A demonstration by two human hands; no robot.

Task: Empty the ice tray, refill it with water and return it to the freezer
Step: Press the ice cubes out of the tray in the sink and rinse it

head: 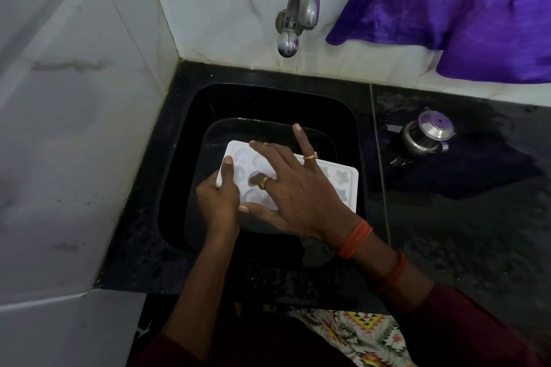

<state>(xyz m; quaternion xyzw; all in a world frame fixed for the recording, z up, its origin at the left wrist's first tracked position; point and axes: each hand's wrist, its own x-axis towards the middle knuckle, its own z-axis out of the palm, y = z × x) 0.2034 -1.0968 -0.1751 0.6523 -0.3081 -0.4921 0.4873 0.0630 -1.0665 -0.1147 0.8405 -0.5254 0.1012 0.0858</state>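
Over the sink (268, 104), the left hand (219, 202) is pinching the 9 o'clock rim of the ice tray (343, 185) while the right hand (293, 188) is pressing flat-fingered on top; seemingly light, bendy, slippery, best held by its rims.

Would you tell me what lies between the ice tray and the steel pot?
Head view: only the sink rim and bare black counter separate the ice tray from the steel pot.
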